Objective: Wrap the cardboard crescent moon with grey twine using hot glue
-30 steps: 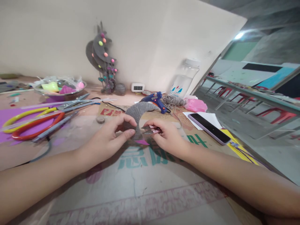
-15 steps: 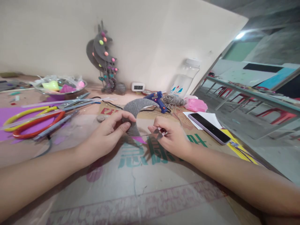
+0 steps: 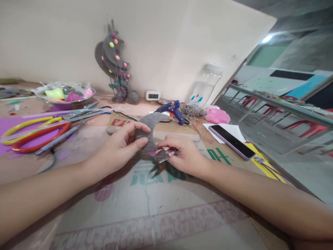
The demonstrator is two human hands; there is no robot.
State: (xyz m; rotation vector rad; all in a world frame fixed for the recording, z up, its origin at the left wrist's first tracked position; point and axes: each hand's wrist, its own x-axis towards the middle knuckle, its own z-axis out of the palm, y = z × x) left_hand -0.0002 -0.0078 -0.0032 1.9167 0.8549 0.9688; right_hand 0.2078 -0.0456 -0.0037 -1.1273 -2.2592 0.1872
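My left hand (image 3: pixel 125 146) pinches a crescent (image 3: pixel 149 135) wound in grey yarn between thumb and fingers. One horn of it curves up and to the right, over the cardboard. My right hand (image 3: pixel 184 152) is closed round a small pair of thread snips (image 3: pixel 167 155) with pinkish patterned parts; the metal blade points left and down. Its fingertips are close to the crescent's lower inner edge; whether they touch it I cannot tell. A bit of purple shows under the crescent's lower end.
Behind the crescent lie a blue glue gun (image 3: pixel 177 113) and loose grey yarn (image 3: pixel 192 111). Scissors (image 3: pixel 39 139) and glue sticks are at left, near a metal bowl (image 3: pixel 67 100). A phone (image 3: pixel 231 142) lies right; a bottle (image 3: pixel 205 86) and decorated crescents (image 3: pixel 113 52) stand behind.
My right hand has moved left, up to the crescent's lower edge, and the snips in it have turned so the blade shows more. My left hand still grips the crescent, tilted slightly.
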